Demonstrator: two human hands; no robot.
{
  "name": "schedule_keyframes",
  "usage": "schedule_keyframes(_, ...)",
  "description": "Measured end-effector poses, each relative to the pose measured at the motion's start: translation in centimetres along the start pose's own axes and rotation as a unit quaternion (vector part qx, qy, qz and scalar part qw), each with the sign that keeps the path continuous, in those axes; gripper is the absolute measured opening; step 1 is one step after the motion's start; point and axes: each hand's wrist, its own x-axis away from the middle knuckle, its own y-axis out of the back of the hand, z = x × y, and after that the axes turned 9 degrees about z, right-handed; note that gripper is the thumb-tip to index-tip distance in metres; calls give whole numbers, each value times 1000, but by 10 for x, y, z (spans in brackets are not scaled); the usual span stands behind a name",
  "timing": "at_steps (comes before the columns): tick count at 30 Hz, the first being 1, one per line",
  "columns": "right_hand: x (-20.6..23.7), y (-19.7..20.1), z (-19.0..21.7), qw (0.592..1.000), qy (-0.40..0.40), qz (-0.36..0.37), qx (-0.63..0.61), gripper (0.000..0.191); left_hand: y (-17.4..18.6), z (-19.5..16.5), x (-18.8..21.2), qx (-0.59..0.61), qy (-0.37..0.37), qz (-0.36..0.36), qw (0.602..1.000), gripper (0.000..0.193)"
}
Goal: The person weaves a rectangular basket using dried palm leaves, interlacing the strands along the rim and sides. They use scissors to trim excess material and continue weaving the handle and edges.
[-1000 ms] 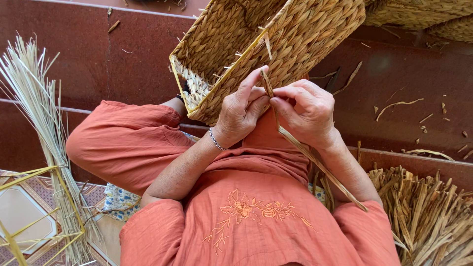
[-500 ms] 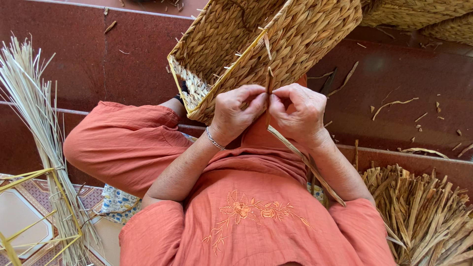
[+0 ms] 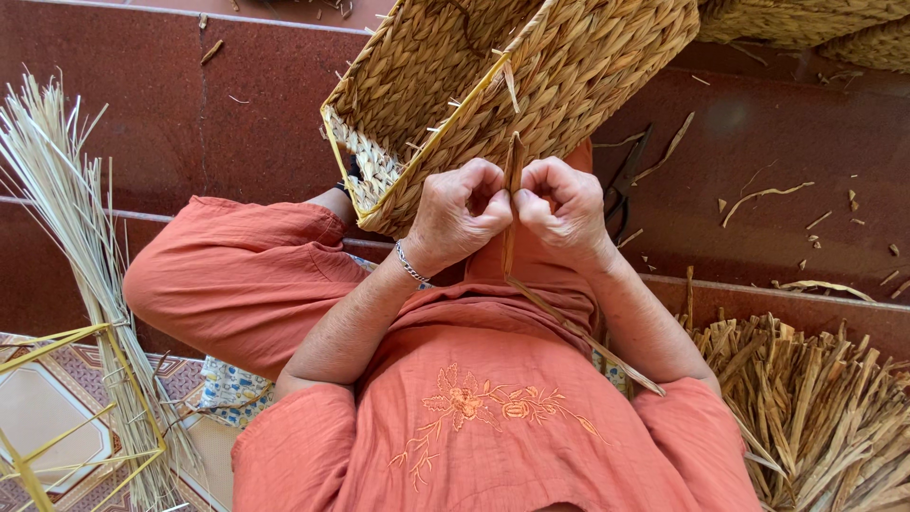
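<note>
A woven straw basket (image 3: pixel 493 85) with a yellow wire frame rests tilted on my lap, its open side toward the upper left. My left hand (image 3: pixel 460 213) and my right hand (image 3: pixel 564 204) are clenched side by side just below the basket's lower edge. Both pinch one flat reed strand (image 3: pixel 513 171) that runs up into the weave. The strand's loose end (image 3: pixel 588 337) trails down to the right across my orange clothing. A silver bracelet (image 3: pixel 409 264) circles my left wrist.
A bundle of thin pale stalks (image 3: pixel 66 218) stands at the left above a yellow wire frame (image 3: pixel 66 408). A heap of brown dried reeds (image 3: pixel 815 408) lies at the lower right. Scissors (image 3: pixel 627 180) and reed scraps lie on the red stone steps. More baskets (image 3: pixel 806 24) sit at the top right.
My hands have drawn together and closed into fists on the strand, pulling it upright and tight under the basket edge. The basket has shifted slightly.
</note>
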Motion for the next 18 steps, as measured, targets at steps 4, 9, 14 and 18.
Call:
schedule_keyframes(4,3,-6,-10,999,3,6,-47,7,-4,2,0,-76,-100,-60,990,13)
schedule_keyframes(9,11,-4,-5,969,70,88,-221,8,19,10,-8,-106,-87,-115,984,5)
schedule_keyframes(14,13,47,-7,910,77,8,-406,22,62,18,4,254,28,-158,954,7)
schedule_keyframes(18,29,93,-29,789,108,-95,-597,31,106,38,15,440,49,-249,861,9)
